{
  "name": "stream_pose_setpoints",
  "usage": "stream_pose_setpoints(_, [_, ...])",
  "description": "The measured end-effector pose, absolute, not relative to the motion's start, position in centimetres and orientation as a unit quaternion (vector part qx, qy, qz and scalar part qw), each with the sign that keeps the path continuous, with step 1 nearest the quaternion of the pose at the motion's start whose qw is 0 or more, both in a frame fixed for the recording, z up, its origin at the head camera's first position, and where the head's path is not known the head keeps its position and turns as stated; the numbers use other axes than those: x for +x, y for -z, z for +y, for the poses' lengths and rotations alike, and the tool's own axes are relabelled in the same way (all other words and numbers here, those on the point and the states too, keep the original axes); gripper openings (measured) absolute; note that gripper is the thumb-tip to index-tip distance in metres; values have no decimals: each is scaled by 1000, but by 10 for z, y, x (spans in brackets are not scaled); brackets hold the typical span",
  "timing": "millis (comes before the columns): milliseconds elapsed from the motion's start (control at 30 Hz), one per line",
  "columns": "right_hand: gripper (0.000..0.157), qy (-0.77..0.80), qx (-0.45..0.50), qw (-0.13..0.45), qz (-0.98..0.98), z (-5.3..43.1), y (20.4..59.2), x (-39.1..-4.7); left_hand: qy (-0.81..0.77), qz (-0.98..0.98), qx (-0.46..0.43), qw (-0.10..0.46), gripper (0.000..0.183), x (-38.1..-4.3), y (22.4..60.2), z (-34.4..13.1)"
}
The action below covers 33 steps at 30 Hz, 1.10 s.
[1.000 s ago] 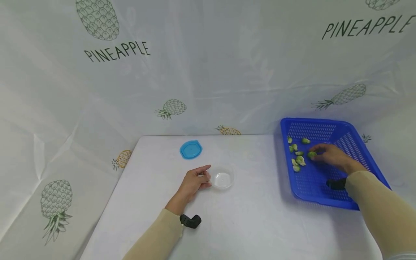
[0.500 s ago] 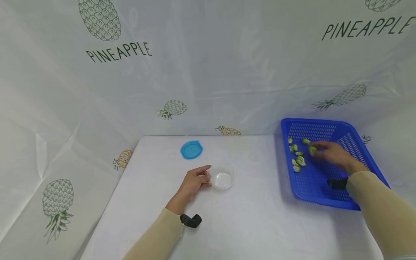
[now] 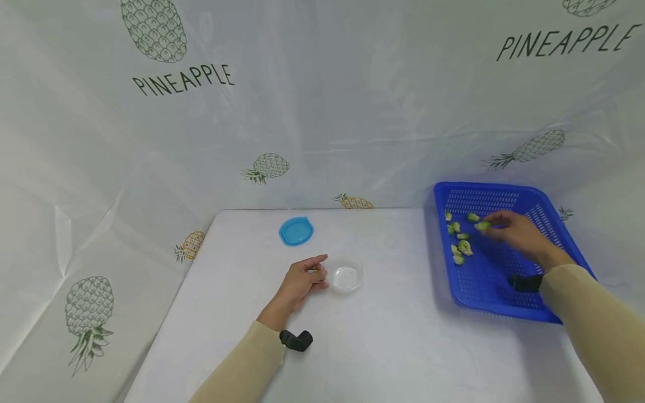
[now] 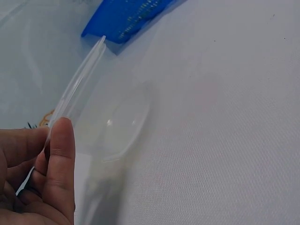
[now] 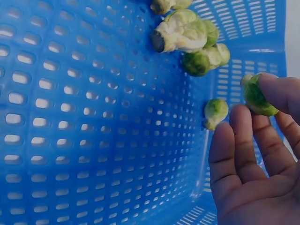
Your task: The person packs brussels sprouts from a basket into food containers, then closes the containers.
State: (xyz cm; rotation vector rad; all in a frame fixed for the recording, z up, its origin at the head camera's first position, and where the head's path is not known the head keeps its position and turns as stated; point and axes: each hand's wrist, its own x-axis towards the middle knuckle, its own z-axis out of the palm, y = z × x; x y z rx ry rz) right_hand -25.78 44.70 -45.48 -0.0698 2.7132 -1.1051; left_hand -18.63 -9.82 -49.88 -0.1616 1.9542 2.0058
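Observation:
A clear plastic bowl stands on the white table, and my left hand pinches its left rim. In the left wrist view the thumb and fingers close on the bowl's see-through edge. Over at the right, my right hand is inside the blue basket and holds a Brussels sprout between thumb and fingers. Several other Brussels sprouts lie along the basket's left side. One small sprout shows just beyond the right fingertips in the right wrist view.
Behind the bowl a light blue lid lies flat on the white tabletop. A pale sheet printed with pineapples hangs along the back and left. The basket's high rim surrounds the right hand.
My right hand has lifted slightly and moved toward the back of the basket with the Brussels sprout, which has turned in the fingers. The left hand and the bowl have stayed in place.

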Motion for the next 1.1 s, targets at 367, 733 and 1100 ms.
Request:
stream_pose_setpoints(367, [66, 371, -28, 93, 924, 437, 436, -247, -711, 680, -60, 169, 49, -188, 499, -98])
stream_pose_setpoints(733, [69, 411, -8, 90, 907, 427, 424, -238, -715, 676, -60, 170, 50, -187, 500, -97])
stream_pose_setpoints(1100, [62, 405, -23, 45, 913, 408, 411, -227, -717, 674, -58, 169, 51, -187, 500, -98])
